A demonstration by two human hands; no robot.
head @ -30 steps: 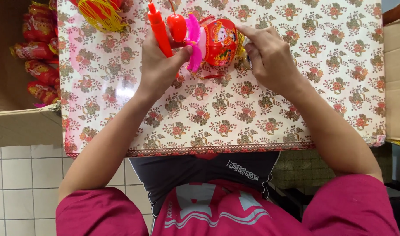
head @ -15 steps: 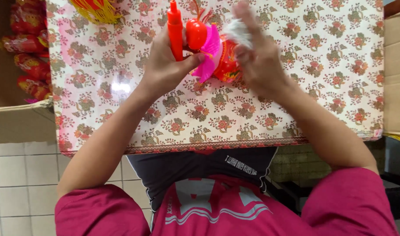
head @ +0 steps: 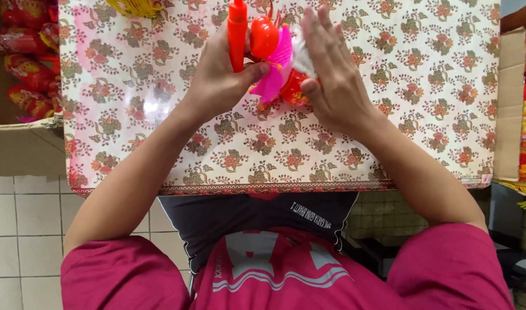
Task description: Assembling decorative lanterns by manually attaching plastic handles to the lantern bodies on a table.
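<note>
My left hand (head: 220, 77) grips a red plastic stick (head: 238, 31) and, with the thumb, pinches the pink and red toy lantern (head: 273, 63) against it. My right hand (head: 332, 80) lies flat over the lantern's right side, fingers spread upward, covering a bit of clear wrapping (head: 302, 57). Both hands rest above a table covered with a floral patterned cloth (head: 389, 115). Most of the lantern's red body is hidden under my right palm.
A cardboard box (head: 22, 146) at the left holds several red wrapped lanterns (head: 24, 69). Another box (head: 513, 86) with red and gold items stands at the right edge. A yellow tassel piece (head: 139, 7) lies at the table's far side. White floor tiles show below left.
My right hand has moved from pinching the lantern's side to spreading flat over it. The toy and both hands sit slightly lower in view as the camera shifted.
</note>
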